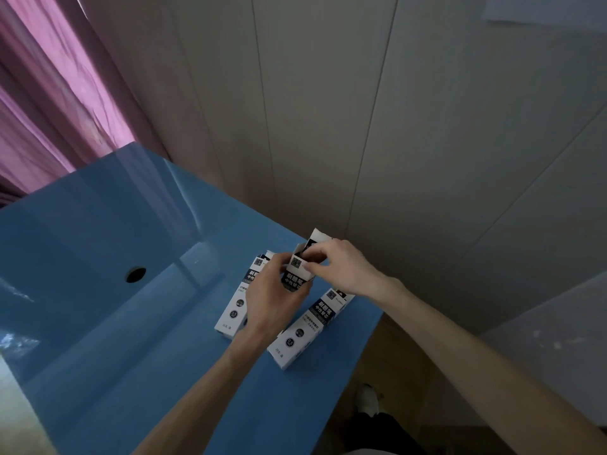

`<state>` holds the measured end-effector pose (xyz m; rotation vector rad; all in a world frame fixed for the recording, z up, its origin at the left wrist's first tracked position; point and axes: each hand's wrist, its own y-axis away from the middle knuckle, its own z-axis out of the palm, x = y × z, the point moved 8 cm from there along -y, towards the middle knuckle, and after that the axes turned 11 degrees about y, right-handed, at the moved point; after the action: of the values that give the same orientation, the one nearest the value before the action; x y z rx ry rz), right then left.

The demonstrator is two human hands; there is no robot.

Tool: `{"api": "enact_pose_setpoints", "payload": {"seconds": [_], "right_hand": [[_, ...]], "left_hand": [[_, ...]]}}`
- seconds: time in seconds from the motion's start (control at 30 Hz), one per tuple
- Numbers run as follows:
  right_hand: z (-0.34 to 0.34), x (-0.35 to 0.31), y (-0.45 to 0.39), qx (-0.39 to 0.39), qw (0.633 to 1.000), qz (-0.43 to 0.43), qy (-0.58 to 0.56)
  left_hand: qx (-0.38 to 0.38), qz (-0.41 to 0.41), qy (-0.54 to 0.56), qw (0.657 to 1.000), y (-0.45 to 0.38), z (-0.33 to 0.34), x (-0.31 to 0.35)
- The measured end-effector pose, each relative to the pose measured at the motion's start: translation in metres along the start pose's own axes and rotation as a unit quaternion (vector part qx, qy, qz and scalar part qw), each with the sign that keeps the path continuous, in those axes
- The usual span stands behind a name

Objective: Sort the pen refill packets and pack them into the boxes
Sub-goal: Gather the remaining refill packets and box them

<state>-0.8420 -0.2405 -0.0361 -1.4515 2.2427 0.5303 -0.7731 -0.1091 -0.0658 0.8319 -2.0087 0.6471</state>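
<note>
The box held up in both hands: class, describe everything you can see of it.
The held box is a slim white carton, cardboard by its look, with a dark printed panel and a code square near its top. Its top flaps stand open. It is raised above the blue surface, tilted. The left hand grips its lower body; the right hand has fingers at the open mouth. Its contents are hidden.

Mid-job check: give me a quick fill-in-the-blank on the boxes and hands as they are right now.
1. The left hand grips the raised box while the right hand works at its open ____.
2. The number of boxes lying flat on the table is ____.
3. The table's surface colour is ____.
4. The curtain hangs on the ____ side of the view.

Missing words: top; two; blue; left
</note>
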Motion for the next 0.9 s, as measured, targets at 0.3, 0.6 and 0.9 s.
{"api": "enact_pose_setpoints", "payload": {"seconds": [0.3, 0.6, 0.9], "right_hand": [[0.027, 0.059, 0.002, 0.066, 0.990, 0.114, -0.051], [0.036, 0.069, 0.014, 0.128, 0.977, 0.157, -0.069], [0.021, 0.064, 0.009, 0.107, 0.973, 0.172, -0.106]], "left_hand": [[-0.063, 0.012, -0.168, 0.984, -0.028, 0.022, -0.009], [-0.056, 0.031, -0.159, 0.985, -0.012, 0.033, -0.009], [-0.030, 0.082, -0.148, 0.985, 0.010, 0.026, -0.001]]}}
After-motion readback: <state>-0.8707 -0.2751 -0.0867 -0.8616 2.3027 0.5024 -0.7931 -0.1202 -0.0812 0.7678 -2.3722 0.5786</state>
